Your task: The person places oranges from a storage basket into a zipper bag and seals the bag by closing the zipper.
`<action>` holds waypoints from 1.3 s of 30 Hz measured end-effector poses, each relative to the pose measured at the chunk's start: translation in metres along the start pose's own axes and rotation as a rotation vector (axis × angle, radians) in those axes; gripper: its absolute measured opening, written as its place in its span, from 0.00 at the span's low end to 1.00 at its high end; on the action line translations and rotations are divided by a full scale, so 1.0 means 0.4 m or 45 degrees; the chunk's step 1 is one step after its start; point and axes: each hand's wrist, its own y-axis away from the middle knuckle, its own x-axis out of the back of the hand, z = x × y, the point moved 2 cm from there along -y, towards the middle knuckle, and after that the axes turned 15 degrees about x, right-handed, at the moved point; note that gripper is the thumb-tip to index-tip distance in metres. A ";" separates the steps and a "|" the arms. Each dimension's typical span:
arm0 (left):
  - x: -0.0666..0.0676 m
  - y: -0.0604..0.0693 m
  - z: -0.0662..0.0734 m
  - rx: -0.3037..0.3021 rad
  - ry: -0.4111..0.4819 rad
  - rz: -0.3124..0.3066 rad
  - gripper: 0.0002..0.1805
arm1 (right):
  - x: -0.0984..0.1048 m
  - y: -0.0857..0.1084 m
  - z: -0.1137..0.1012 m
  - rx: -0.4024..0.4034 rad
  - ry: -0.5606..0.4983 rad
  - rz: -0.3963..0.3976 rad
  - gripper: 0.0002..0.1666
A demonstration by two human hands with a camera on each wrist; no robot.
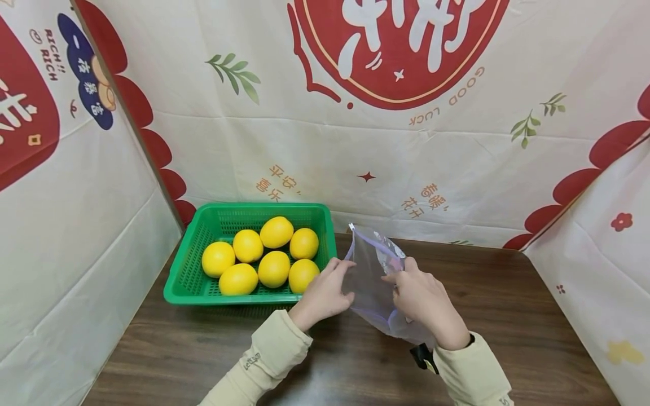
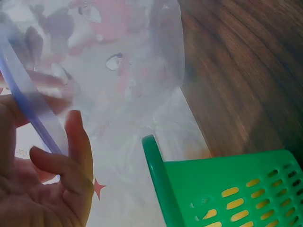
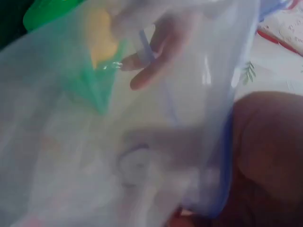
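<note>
A translucent zip bag [image 1: 373, 282] with a purple rim and printed figures stands with its mouth spread, a white slider at its top corner. My left hand [image 1: 327, 293] holds the left side of the rim; in the left wrist view the purple strip [image 2: 31, 109] runs between its fingers. My right hand [image 1: 424, 296] grips the right side, its index finger over the rim. Seen through the film, the left fingers [image 3: 156, 59] look blurred, and part of the right hand is hidden. Just left of the left hand is a green basket [image 1: 175, 290] holding several yellow, lemon-like fruits [image 1: 274, 269].
The basket and bag are on a dark wood-grain table [image 1: 325, 361]. Behind stands a white printed cloth wall [image 1: 325, 152], with side cloths at left and right. A small black item [image 1: 422, 357] shows at the right wrist.
</note>
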 end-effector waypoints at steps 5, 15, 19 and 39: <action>-0.002 0.000 -0.008 -0.027 -0.038 -0.008 0.36 | 0.015 -0.006 0.011 -0.065 0.165 -0.085 0.15; -0.004 0.004 -0.022 0.006 -0.151 -0.066 0.45 | 0.061 0.015 0.071 -0.185 0.109 -0.297 0.36; 0.006 0.011 0.004 -0.025 -0.227 -0.013 0.44 | 0.083 0.032 0.048 -0.171 0.164 -0.191 0.19; -0.047 -0.030 -0.023 0.018 -0.126 0.013 0.32 | 0.075 0.004 0.050 0.008 0.007 -0.076 0.30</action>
